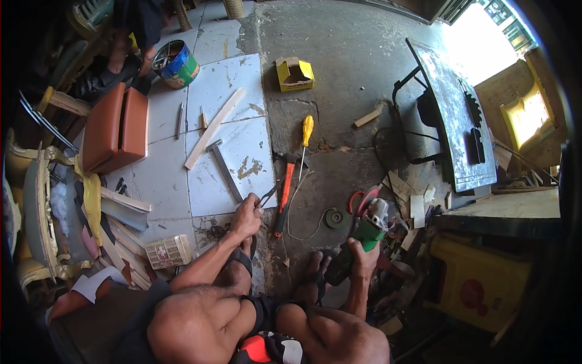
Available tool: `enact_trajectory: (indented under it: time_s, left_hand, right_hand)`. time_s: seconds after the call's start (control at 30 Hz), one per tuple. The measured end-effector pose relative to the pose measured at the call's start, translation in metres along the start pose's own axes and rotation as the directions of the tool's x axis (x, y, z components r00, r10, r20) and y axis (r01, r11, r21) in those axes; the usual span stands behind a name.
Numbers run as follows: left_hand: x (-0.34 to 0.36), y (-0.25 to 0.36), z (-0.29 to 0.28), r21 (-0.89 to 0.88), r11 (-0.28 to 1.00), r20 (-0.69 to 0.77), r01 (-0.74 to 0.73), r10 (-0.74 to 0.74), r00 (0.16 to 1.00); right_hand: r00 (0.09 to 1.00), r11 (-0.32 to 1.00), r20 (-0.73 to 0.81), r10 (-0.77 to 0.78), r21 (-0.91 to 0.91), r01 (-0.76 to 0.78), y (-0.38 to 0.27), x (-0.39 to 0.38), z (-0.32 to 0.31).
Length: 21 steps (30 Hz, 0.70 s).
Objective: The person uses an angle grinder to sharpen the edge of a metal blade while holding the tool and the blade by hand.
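My left hand (245,218) is closed around a dark, slim, forked metal tool (268,194), whose exact kind I cannot make out. It is low over the edge of the white tiles. In my right hand (364,258) is a green and black angle grinder (368,233) with a silver head and a red disc (366,201). A small dark round disc (334,218) lies on the floor between my hands. Beside my left hand are a hammer (284,203) with an orange and black handle and a yellow-handled screwdriver (307,132). A metal try square (227,172) rests on the tiles.
A wooden strip (215,127) and a yellow box (294,75) lie ahead. A paint bucket (176,65) and a brown cushioned piece (115,130) stand left. A saw table (454,115) is at right, above wood scraps (417,211). Another person's feet (118,57) show far left.
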<state>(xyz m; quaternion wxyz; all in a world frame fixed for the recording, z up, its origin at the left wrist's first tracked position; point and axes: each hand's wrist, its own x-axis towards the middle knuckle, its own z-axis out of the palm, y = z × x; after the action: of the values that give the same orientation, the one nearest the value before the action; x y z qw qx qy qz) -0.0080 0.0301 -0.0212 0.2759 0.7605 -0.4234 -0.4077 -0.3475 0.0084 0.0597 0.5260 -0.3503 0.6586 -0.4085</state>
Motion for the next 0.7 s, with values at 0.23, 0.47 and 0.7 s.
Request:
enact_trajectory:
  time_s: [0.23, 0.47, 0.7]
  left_hand:
    - [-0.002, 0.037, -0.003, 0.031, 0.995, 0.409, 0.094, -0.099, 0.907]
    - [0.017, 0.022, 0.009, 0.18, 0.983, 0.4, 0.031, -0.101, 0.911]
    - [0.013, 0.032, 0.009, 0.149, 0.983, 0.402, 0.109, -0.161, 0.901]
  right_hand:
    - [0.991, 0.804, 0.115, 0.067, -0.595, 0.014, -0.016, -0.033, 0.013]
    - [0.939, 0.602, 0.333, 0.09, -0.769, 0.215, 0.003, -0.044, 0.04]
    - [0.919, 0.59, 0.353, 0.176, -0.785, 0.189, 0.007, -0.04, 0.049]
